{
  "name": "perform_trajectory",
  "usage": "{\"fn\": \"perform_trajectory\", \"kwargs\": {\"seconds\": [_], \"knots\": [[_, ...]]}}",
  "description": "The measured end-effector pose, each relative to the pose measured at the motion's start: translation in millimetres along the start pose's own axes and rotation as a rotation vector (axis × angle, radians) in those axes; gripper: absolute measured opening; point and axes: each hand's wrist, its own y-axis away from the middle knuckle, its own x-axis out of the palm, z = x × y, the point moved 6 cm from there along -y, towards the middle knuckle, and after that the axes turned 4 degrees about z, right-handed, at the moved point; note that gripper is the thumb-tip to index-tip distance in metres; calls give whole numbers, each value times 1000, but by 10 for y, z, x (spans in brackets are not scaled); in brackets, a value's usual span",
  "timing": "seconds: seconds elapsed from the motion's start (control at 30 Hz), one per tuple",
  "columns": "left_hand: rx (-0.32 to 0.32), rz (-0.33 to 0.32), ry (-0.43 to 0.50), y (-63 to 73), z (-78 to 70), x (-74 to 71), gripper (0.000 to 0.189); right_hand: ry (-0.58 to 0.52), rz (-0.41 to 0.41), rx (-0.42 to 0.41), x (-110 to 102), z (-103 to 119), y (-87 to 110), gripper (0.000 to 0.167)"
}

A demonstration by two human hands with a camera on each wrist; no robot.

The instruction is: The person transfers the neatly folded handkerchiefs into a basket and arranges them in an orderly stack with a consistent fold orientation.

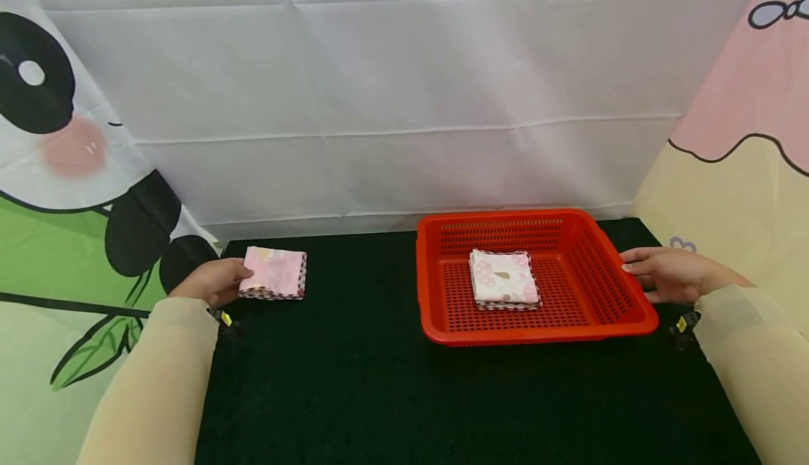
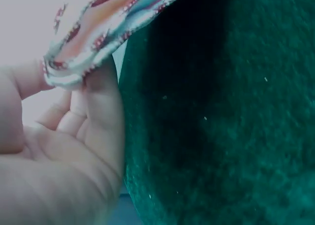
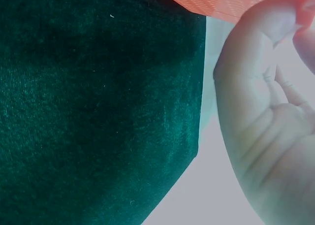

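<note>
My left hand [image 1: 211,281] pinches the left edge of a folded pink handkerchief [image 1: 278,272] with a checked border, at the far left of the table. In the left wrist view the layered edges of the handkerchief [image 2: 93,43] lie between thumb and fingers. On the right stands a red plastic basket [image 1: 505,337] with perforated walls. My right hand [image 1: 676,275] holds its right rim; the right wrist view shows thumb and forefinger pinching the basket [image 3: 224,3] at its edge. A folded white handkerchief [image 1: 503,279] with pink prints and a checked edge lies inside the basket.
Dark green cloth [image 1: 354,381] covers the table. A white sheet [image 1: 379,100] hangs right behind it, and printed cartoon sheets stand at the left [image 1: 76,254] and right [image 1: 727,198]. The table's right edge runs close by my right hand.
</note>
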Motion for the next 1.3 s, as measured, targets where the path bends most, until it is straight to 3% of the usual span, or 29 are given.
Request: {"fn": "perform_trajectory", "kwargs": {"seconds": [0.2,0.47,0.7,1.3], "knots": [[104,72,115,35,-111,77,68,-7,6,-1,-6,-1,1,26],[159,127,229,108,-280,237,71,1,8,0,-7,0,10,27],[181,137,257,194,-406,312,63,3,2,-6,-3,2,16,25],[246,163,236,275,-522,549,47,-8,17,-13,-1,-7,16,25]]}}
